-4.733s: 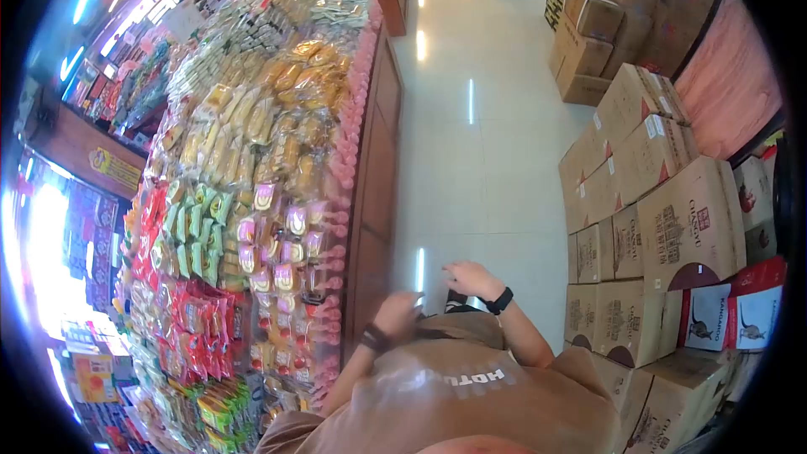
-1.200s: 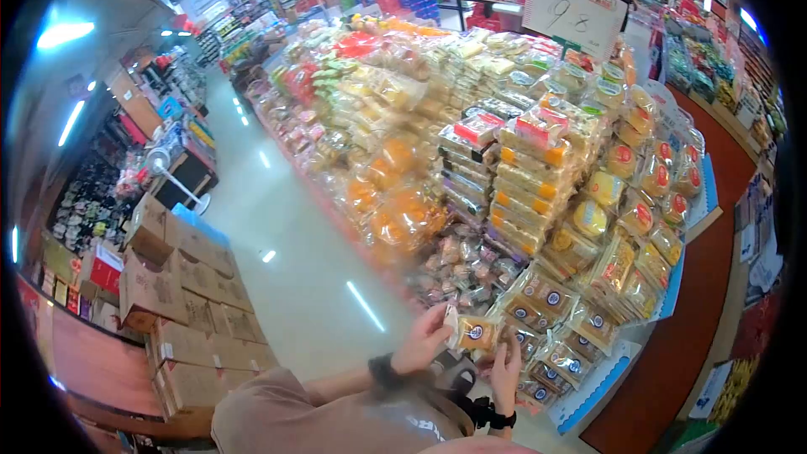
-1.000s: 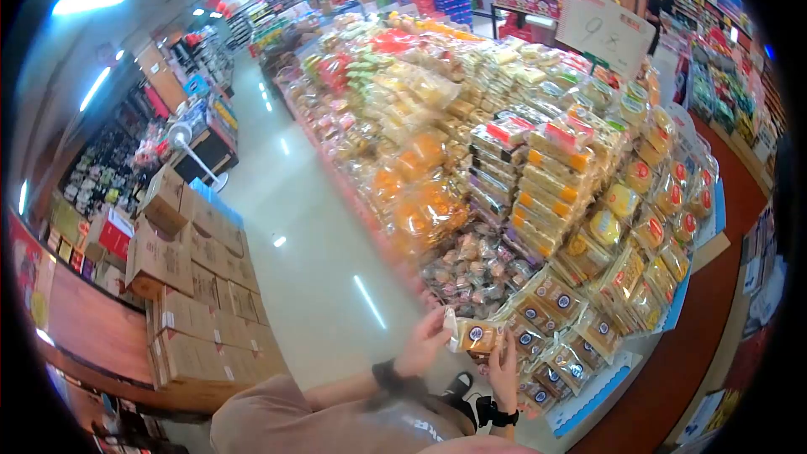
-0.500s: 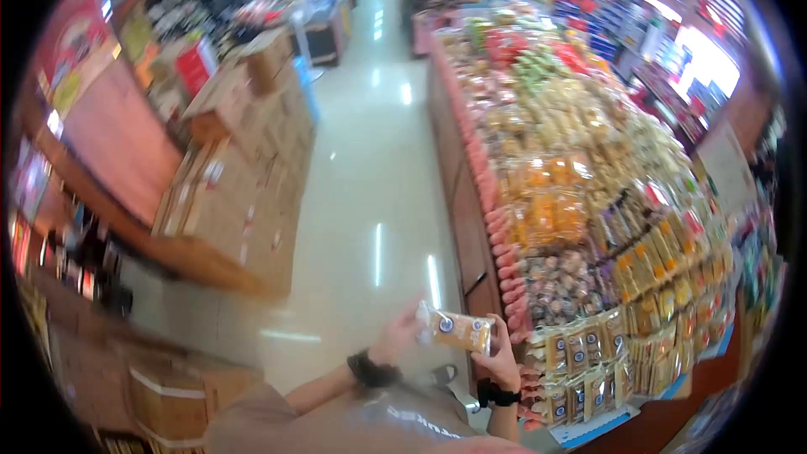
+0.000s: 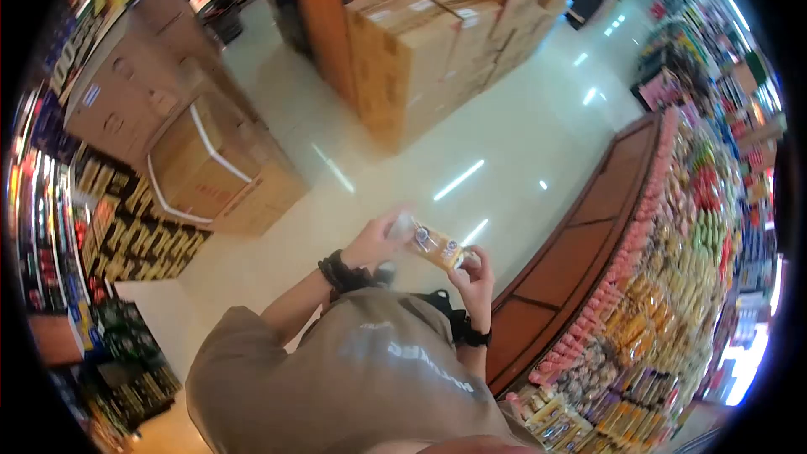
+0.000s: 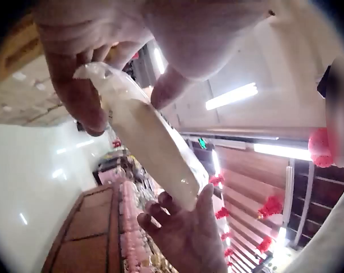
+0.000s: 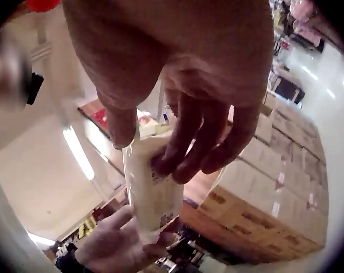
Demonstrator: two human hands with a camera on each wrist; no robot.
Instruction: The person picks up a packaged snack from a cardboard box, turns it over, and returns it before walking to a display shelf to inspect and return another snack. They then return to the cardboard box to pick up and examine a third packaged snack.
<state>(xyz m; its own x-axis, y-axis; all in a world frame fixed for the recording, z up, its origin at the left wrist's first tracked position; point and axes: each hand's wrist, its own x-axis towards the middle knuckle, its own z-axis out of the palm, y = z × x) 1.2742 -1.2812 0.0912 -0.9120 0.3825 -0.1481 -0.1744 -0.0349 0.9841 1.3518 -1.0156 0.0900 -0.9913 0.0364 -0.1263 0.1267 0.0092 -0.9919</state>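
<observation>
An oblong snack packet (image 5: 435, 246), clear-wrapped with round dark-blue emblems and tan contents, is held up in front of the body. My left hand (image 5: 376, 241) pinches its one end between thumb and fingers. At the other end, my right hand (image 5: 476, 284) grips it by the corner. In the left wrist view the pale, plain back of the packet (image 6: 152, 148) shows, slanting down from the left thumb and fingers to the right hand (image 6: 189, 236). From the right wrist, the right thumb and fingertips press on both sides of the packet (image 7: 146, 190).
To the right stands a long wooden display counter (image 5: 555, 261) with a pink ruffled edge, heaped with wrapped snacks (image 5: 672, 286). Stacked cartons (image 5: 420, 50) stand ahead, and another carton (image 5: 202, 160) is at the left beside shelved goods. A glossy tiled floor (image 5: 504, 151) runs between them.
The hands were bare of goods at first, then held the snack packet over the display. The view has since swung left, away from the counter, with the packet still between both hands.
</observation>
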